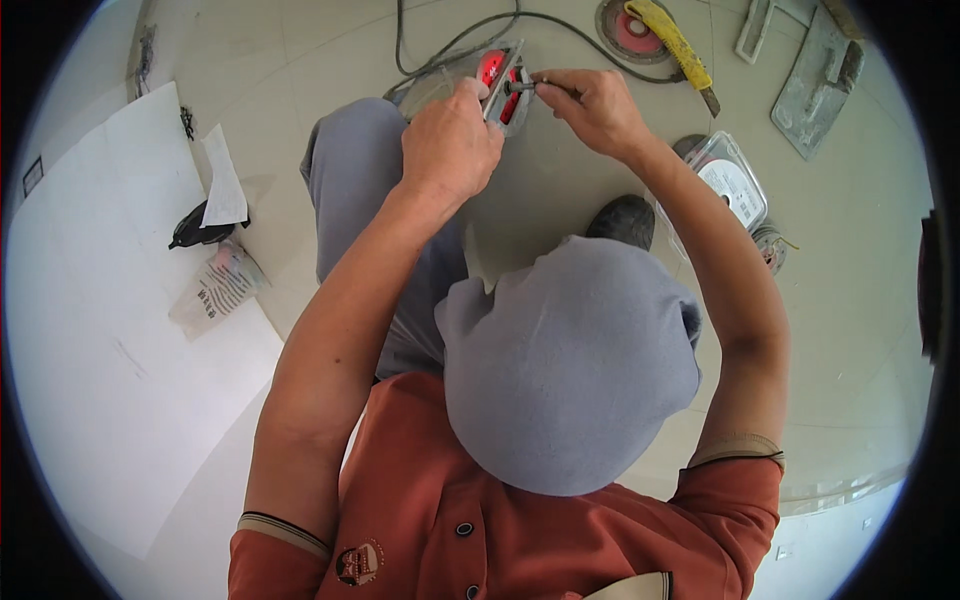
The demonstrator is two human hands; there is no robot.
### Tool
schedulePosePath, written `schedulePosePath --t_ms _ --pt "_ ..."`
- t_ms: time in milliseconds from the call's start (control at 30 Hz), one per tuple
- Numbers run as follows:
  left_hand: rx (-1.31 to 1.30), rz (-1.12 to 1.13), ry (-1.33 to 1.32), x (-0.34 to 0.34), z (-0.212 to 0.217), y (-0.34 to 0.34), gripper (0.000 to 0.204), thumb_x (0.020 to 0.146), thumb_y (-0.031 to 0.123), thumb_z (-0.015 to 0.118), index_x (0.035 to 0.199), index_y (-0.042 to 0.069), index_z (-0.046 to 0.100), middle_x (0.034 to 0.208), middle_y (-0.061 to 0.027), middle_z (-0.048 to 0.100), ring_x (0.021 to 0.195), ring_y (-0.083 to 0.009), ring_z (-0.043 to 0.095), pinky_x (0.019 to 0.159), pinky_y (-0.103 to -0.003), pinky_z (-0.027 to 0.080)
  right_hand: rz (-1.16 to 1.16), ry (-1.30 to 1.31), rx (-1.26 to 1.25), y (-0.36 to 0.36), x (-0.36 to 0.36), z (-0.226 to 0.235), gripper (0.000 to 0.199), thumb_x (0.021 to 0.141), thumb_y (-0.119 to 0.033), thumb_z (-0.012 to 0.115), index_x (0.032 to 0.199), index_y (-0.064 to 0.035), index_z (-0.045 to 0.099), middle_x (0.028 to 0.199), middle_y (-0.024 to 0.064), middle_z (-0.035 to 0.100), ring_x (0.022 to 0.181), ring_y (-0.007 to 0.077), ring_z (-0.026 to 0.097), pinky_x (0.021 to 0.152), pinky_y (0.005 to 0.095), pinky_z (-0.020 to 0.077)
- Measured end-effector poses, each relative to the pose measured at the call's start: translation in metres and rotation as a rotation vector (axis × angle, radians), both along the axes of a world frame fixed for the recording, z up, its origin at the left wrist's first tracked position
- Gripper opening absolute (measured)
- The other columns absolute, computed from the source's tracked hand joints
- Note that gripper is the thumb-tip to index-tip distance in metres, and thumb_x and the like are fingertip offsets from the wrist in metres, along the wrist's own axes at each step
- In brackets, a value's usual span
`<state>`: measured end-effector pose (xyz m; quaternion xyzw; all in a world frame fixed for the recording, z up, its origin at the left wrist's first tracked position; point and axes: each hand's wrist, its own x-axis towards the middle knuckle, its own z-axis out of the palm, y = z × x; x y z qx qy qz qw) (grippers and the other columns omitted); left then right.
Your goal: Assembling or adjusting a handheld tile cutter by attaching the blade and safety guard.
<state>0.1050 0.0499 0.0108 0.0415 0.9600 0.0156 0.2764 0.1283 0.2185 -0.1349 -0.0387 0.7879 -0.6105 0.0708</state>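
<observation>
My left hand is closed round the near side of a red-and-grey corded power tool with a flat metal plate, which sits by the floor beyond my knees. A small grey metal piece, like a short shaft or bolt, sticks out from the tool's right face. With thumb and fingers, my right hand pinches the outer end of that piece. Its inner end meets the tool; whether it is fixed there I cannot tell. A dark cord loops behind the tool.
Beyond my right hand lie a yellow-handled knife, a red-centred disc and a trowel. A clear plastic box stands beside my right forearm. At left are a white sheet, a plastic bag and a paper piece.
</observation>
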Motion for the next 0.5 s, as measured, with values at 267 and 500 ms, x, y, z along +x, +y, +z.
schedulePosePath --t_ms 267,500 --pt "-0.049 -0.062 0.003 -0.002 0.001 0.001 0.045 0.083 0.021 0.064 0.127 0.009 0.061 0.101 -0.0200 0.072 0.096 -0.0394 0.068 0.087 -0.049 0.053 -0.028 -0.582 -0.351 -0.003 -0.010 0.019 0.042 0.095 -0.034 0.070 0.113 0.0038 0.073 0.084 0.0079 0.070 0.073 0.0123 0.066 0.071 0.0282 0.0564" --pt "-0.066 -0.134 0.055 -0.001 0.004 0.001 0.043 0.084 0.017 0.065 0.126 0.007 0.066 0.092 -0.0205 0.073 0.092 -0.0387 0.070 0.082 -0.051 0.055 -0.013 -0.186 -0.180 -0.007 -0.005 0.013 0.057 0.085 -0.014 0.076 0.137 -0.0018 0.058 0.084 0.0081 0.070 0.075 0.0127 0.066 0.073 0.0290 0.0557"
